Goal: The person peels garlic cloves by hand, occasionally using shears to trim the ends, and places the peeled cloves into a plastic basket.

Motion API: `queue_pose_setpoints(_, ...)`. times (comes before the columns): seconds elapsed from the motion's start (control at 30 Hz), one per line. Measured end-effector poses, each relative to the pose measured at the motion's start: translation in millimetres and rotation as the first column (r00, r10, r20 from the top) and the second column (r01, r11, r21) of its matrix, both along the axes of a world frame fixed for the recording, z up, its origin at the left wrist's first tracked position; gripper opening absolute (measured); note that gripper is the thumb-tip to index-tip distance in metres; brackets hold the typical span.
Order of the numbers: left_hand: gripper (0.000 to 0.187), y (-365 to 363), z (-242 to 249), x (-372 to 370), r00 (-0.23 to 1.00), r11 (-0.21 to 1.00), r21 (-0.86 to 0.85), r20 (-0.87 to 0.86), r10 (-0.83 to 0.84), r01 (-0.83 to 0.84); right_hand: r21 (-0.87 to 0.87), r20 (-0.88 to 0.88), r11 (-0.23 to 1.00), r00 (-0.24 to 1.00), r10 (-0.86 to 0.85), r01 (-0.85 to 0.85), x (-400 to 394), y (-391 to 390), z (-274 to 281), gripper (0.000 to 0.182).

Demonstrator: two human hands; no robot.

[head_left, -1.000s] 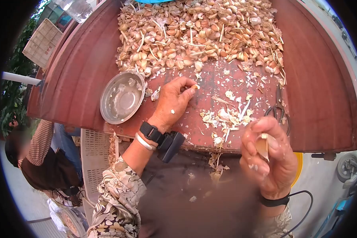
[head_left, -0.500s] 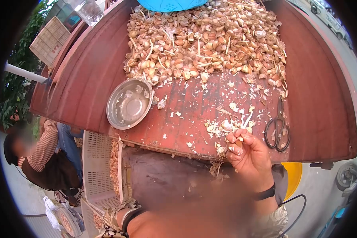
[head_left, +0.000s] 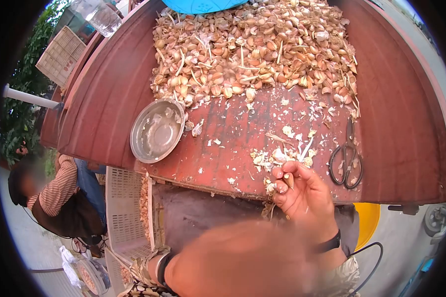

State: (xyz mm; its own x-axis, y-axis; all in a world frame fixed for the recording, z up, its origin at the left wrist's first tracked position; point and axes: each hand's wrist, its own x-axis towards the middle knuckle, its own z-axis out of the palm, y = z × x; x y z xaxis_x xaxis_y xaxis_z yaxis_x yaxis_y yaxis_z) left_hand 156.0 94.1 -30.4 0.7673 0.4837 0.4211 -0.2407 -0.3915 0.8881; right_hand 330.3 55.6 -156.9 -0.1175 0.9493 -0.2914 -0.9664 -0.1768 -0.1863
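Note:
My right hand [head_left: 307, 195], with a dark band at its wrist, pinches a garlic clove [head_left: 288, 181] between thumb and fingers above the near edge of the red surface. Just beyond the fingertips lie garlic skins and scraps [head_left: 267, 158]. To its right rest black-handled scissors [head_left: 346, 163], blades pointing away. My left hand [head_left: 243, 257] is a large smear low in the view, close to the camera; its fingers cannot be made out. A metal bowl [head_left: 158, 133] holding a few bits of skin stands at the left. A big heap of garlic cloves [head_left: 252, 54] covers the far part.
The red metal surface [head_left: 396, 123] has curved sides. A blue basin [head_left: 203, 4] sits at the heap's far edge. Below left is a plastic crate [head_left: 129, 208] with cloves; a yellow container [head_left: 366, 222] stands lower right. Another person [head_left: 67, 198] sits at the left.
The clove in my right hand now shows more plainly between the fingertips. My smeared left hand has come higher and covers more of the lower middle. The whole view has shifted slightly.

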Motion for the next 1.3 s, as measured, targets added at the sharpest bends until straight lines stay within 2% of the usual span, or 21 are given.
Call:
queue_pose_setpoints(0.03,0.027,6.7,-9.8,12.0,0.972,0.983,0.135,-0.178,0.15,-0.127,-0.011,0.017,1.0,1.0,-0.013,0.013,-2.7,0.6,7.9,0.025)
queue_pose_setpoints(0.07,0.031,15.1,-27.5,24.6,0.893,0.93,0.291,-0.322,0.316,-0.224,-0.018,0.039,1.0,0.999,-0.023,0.023,-3.4,2.4,12.2,0.027)
queue_pose_setpoints(0.13,0.031,34.5,-58.7,31.3,0.894,0.894,0.394,-0.29,0.34,-0.213,-0.081,0.016,0.996,0.999,-0.037,0.038,-0.3,6.3,10.6,0.029)
queue_pose_setpoints(0.17,0.029,48.5,-68.4,32.8,0.848,0.846,0.405,-0.25,0.467,-0.346,-0.12,-0.002,0.992,0.999,-0.05,0.049,0.5,6.3,7.4,0.031)
queue_pose_setpoints(0.23,0.022,94.0,-88.7,30.4,0.714,0.73,0.368,-0.209,0.669,-0.576,-0.051,-0.084,0.997,0.995,-0.061,0.057,8.1,2.8,-11.1,0.03)
queue_pose_setpoints(0.27,0.019,122.3,-102.1,29.5,0.599,0.637,0.441,-0.245,0.763,-0.631,-0.014,-0.129,0.998,0.989,-0.066,0.065,11.3,3.1,-15.4,0.03)
queue_pose_setpoints(0.33,0.019,175.2,-135.5,31.9,0.491,0.492,0.594,-0.18,0.853,-0.637,0.003,-0.154,0.997,0.985,-0.072,0.073,14.4,4.1,-16.0,0.03)
queue_pose_setpoints(0.43,0.017,220.5,-164.0,42.0,0.364,0.422,0.74,-0.253,0.896,-0.523,-0.029,-0.108,0.997,0.991,-0.077,0.074,16.6,4.4,-14.6,0.029)
queue_pose_setpoints(0.53,0.017,209.6,-151.9,56.2,0.33,0.501,0.675,-0.377,0.865,-0.542,-0.006,-0.049,0.994,0.993,-0.105,0.105,18.6,4.8,-13.1,0.027)
queue_pose_setpoints(0.67,0.019,191.4,-160.3,40.5,0.508,0.531,0.741,-0.298,0.808,-0.411,-0.012,-0.036,0.994,0.993,-0.112,0.112,20.9,4.0,-11.6,0.025)
queue_pose_setpoints(0.7,0.018,180.9,-152.3,38.5,0.594,0.719,0.464,-0.409,0.692,-0.518,-0.008,-0.037,0.994,0.993,-0.109,0.109,21.4,3.9,-12.5,0.025)
queue_pose_setpoints(0.73,0.016,165.7,-142.7,34.6,0.696,0.819,0.129,-0.463,0.549,-0.56,-0.003,-0.039,0.994,0.993,-0.108,0.108,21.8,3.7,-13.7,0.024)
queue_pose_setpoints(0.77,0.014,146.9,-129.0,31.7,0.799,0.818,-0.223,-0.453,0.395,-0.531,-0.007,-0.031,0.994,0.993,-0.11,0.11,22.0,3.5,-15.4,0.024)
queue_pose_setpoints(0.83,0.009,95.8,-94.2,29.9,0.934,0.805,-0.475,-0.229,0.276,-0.354,-0.015,-0.012,0.994,0.994,-0.113,0.112,22.3,3.1,-17.6,0.024)
queue_pose_setpoints(0.9,0.018,44.3,-62.2,27.2,0.984,0.771,-0.625,0.029,0.174,-0.118,-0.032,-0.002,0.993,0.994,-0.113,0.113,21.2,3.4,-15.5,0.023)
queue_pose_setpoints(0.93,0.018,23.9,-49.1,17.5,0.991,0.818,-0.574,0.127,0.048,0.035,-0.04,0.004,0.993,0.994,-0.111,0.111,20.3,3.8,-14.5,0.023)
queue_pose_setpoints(0.97,0.017,13.5,-44.1,19.1,0.946,0.837,-0.503,0.32,-0.054,0.218,-0.036,0.0,0.993,0.994,-0.109,0.109,19.7,4.2,-14.1,0.022)
queue_pose_setpoints(1.0,0.015,3.0,-39.0,20.7,0.85,0.819,-0.405,0.495,-0.178,0.407,-0.029,-0.005,0.994,0.994,-0.105,0.105,19.0,4.0,-14.2,0.022)
queue_pose_setpoints(1.07,0.013,-13.8,-34.4,34.2,0.63,0.761,-0.282,0.749,-0.206,0.584,-0.027,0.003,0.995,0.995,-0.099,0.099,16.9,3.6,-14.0,0.021)
queue_pose_setpoints(1.2,0.014,-53.2,-11.2,31.2,0.568,0.674,-0.426,0.823,0.011,0.604,-0.012,0.007,0.996,0.996,-0.087,0.087,15.3,3.3,-17.0,0.021)
queue_pose_setpoints(1.3,0.016,-30.8,-21.6,33.4,0.441,0.729,-0.167,0.875,-0.2,0.663,-0.028,0.011,0.996,0.997,-0.082,0.083,13.6,3.2,-16.2,0.021)
